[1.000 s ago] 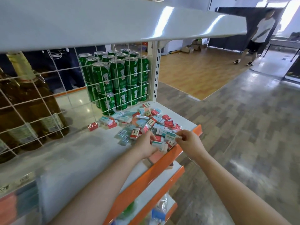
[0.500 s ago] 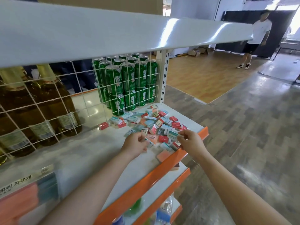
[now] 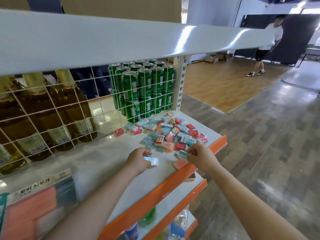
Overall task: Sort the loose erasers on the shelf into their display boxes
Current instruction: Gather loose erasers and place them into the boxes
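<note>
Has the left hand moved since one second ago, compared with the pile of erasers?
Yes. The left hand has pulled back from the eraser pile, toward the person along the shelf, and now holds a clear-wrapped eraser.

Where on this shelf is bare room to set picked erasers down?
Bare white shelf lies between the wire grid, the display box and the left hand. The eraser pile crowds the right end, near the right hand.

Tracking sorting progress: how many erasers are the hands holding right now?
2: a clear-wrapped pale blue eraser in the left hand; a teal-and-white sleeved eraser pinched by the right hand. More may be hidden.
</note>
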